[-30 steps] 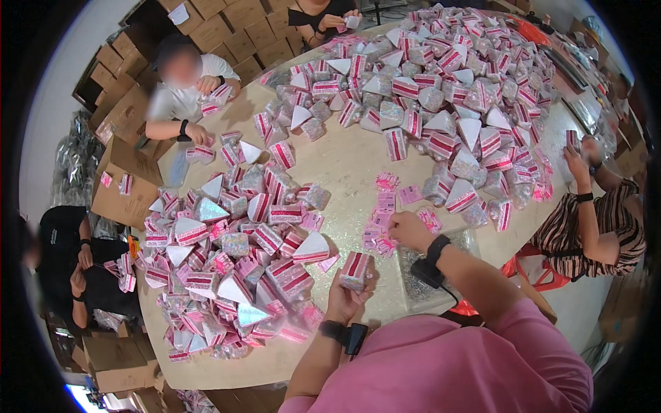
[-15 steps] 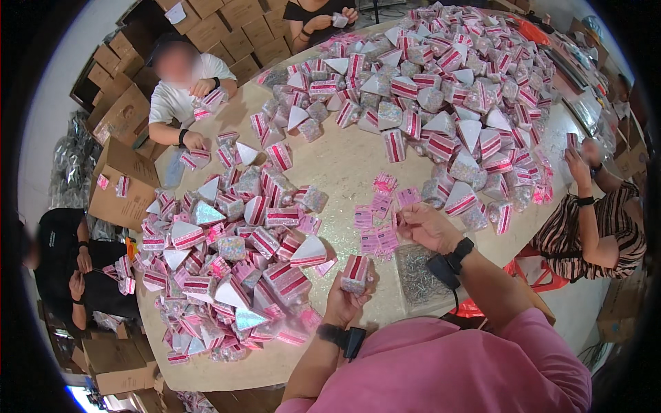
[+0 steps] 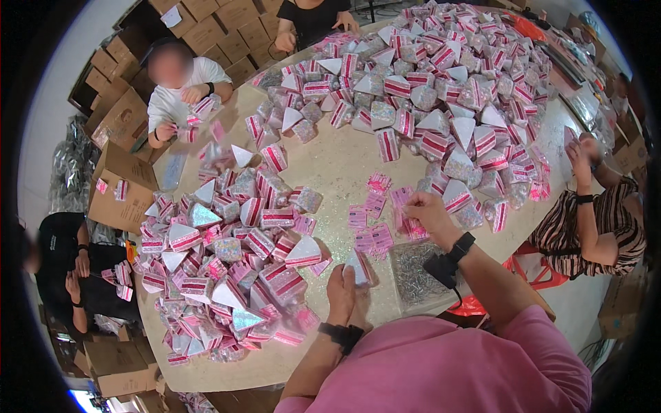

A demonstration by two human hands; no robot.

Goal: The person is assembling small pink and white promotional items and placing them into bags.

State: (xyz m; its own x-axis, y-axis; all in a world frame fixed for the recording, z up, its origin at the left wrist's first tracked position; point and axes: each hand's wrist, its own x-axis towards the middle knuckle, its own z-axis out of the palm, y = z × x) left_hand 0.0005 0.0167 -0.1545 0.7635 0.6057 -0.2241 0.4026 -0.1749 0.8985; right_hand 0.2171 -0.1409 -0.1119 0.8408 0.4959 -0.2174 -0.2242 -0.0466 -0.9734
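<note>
My left hand (image 3: pixel 341 294) is closed around a wedge-shaped toy cake slice (image 3: pixel 360 267), its white triangular face turned up. Over the loose pink cards (image 3: pixel 374 239), my right hand (image 3: pixel 435 219) is closed, fingertips pinched on a pink card (image 3: pixel 414 228) partly covered by the fingers. More small pink cards lie just left of these fingertips. Below the right hand, a clear shallow tray (image 3: pixel 418 275) holds many thin metal pieces, too small to name surely.
Heaps of wrapped pink-and-white cake slices cover the table's left (image 3: pixel 234 275) and far right (image 3: pixel 447 89). Co-workers sit around the table, one in white (image 3: pixel 196 79) and one in stripes (image 3: pixel 585 234). Cardboard boxes (image 3: pixel 124 182) stand beyond the left edge.
My left hand has turned the cake slice, so its white face shows instead of the striped side. My right hand has shifted slightly left and up. The far co-worker's hands have moved apart.
</note>
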